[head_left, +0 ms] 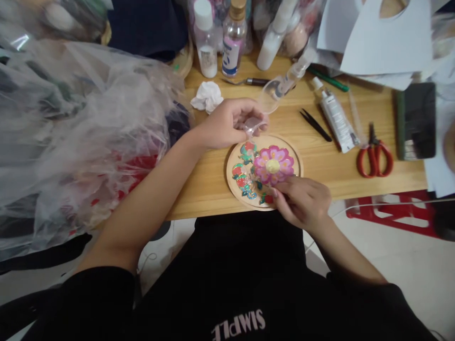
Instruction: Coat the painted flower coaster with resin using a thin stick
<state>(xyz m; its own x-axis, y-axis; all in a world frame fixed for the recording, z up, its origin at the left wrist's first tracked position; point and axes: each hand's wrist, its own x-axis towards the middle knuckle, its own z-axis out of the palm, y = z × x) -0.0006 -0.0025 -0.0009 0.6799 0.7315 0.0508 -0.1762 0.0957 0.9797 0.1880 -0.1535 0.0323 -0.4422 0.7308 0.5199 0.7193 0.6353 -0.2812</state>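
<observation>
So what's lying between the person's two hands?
In the head view, a round wooden disc with a pink flower lies between the right hand and the left hand, which pinches a clear plastic piece.

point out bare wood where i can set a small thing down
Bare wood lies between the wooden disc and the scissors, in front of the tweezers and glue tube. A strip runs left of the disc beside the left forearm. Bottles and papers crowd the back.
</observation>
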